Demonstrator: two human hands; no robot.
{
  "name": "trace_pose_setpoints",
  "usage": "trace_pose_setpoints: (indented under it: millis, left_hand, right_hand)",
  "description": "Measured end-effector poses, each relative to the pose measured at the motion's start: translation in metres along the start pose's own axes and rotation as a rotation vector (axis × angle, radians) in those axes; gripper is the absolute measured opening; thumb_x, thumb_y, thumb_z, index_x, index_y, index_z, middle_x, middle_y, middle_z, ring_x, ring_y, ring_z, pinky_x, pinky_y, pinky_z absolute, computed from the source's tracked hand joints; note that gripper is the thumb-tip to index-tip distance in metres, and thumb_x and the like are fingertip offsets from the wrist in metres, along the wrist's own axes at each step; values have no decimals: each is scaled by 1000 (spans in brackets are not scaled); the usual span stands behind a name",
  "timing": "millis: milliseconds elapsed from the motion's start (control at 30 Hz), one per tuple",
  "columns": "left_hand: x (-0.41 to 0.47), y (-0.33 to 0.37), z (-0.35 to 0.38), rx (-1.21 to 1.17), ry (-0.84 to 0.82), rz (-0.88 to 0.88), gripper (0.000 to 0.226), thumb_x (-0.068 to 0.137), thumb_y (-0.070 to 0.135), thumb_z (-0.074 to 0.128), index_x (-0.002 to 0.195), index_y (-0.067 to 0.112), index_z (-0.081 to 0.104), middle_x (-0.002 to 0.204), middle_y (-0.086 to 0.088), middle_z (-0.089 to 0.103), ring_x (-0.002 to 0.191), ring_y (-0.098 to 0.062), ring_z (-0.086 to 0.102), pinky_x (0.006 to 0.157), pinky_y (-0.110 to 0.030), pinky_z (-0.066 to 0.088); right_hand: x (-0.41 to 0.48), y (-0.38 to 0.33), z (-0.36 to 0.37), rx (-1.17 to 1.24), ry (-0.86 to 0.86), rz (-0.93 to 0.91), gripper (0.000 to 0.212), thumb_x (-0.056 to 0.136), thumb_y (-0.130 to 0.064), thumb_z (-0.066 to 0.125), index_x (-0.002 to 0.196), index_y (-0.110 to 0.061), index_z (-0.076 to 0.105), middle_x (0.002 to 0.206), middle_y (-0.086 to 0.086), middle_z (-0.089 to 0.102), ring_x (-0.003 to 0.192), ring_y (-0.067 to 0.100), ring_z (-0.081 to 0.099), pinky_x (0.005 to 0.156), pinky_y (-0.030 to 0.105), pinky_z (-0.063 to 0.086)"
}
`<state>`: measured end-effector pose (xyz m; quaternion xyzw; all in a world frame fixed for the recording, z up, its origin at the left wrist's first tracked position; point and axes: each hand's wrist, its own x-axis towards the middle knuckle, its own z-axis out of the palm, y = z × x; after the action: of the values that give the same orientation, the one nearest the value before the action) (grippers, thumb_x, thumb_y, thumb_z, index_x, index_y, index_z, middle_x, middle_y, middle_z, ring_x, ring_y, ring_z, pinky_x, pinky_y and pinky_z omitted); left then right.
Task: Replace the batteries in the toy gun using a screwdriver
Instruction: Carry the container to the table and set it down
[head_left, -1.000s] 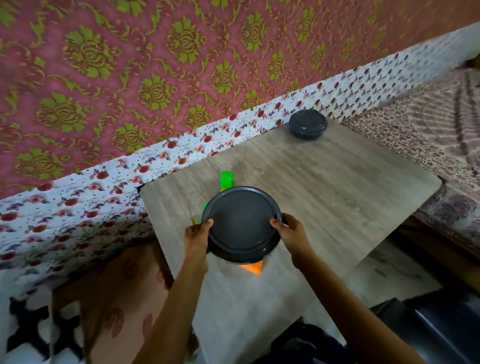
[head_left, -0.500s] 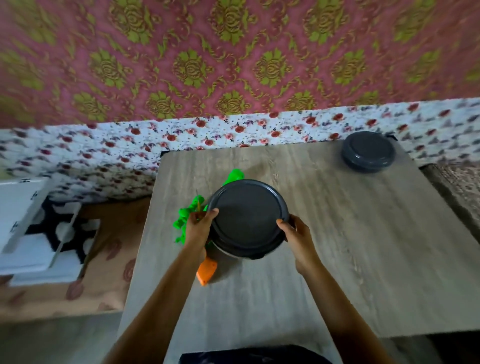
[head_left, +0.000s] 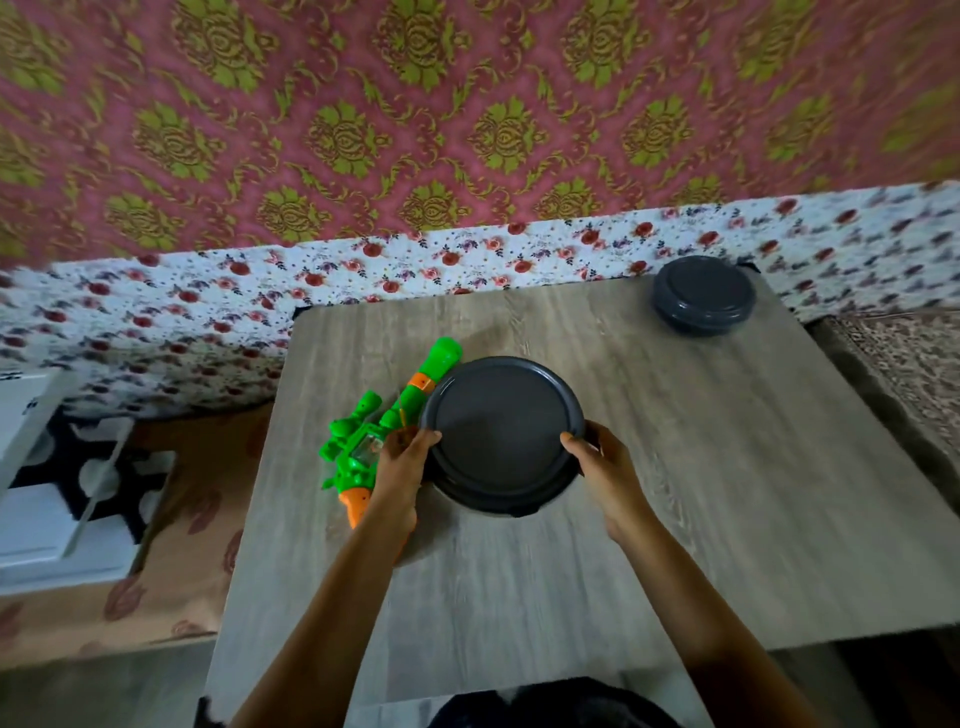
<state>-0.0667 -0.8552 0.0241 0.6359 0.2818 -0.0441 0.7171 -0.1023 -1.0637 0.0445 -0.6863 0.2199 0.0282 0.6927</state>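
Observation:
A large dark grey round container with a lid sits at the middle of the wooden table. My left hand grips its left rim and my right hand grips its right rim. A green and orange toy gun lies on the table just left of the container, its barrel pointing up and right, partly covered by my left hand. A thin yellow stick, maybe the screwdriver, shows beside my left fingers.
A smaller dark grey lidded container stands at the table's far right corner. A floral cloth hangs behind the table. White furniture is to the left, patterned bedding to the right.
The container has moved right in both hands, uncovering more of the toy gun. The camera view has swung to face the table squarely.

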Motion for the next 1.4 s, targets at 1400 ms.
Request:
trace_pose_setpoints:
  millis: [1400]
  left_hand:
    - [208,8,286,28,48,157,24,99,31,45,105,16,63,84,1,61,71,-13,55,64,-27,47]
  right_hand:
    - [263,9,-77,226,246,-118,38,91,-18,55,128,-15,49,129,-2,56,113,9,54,97,25,41]
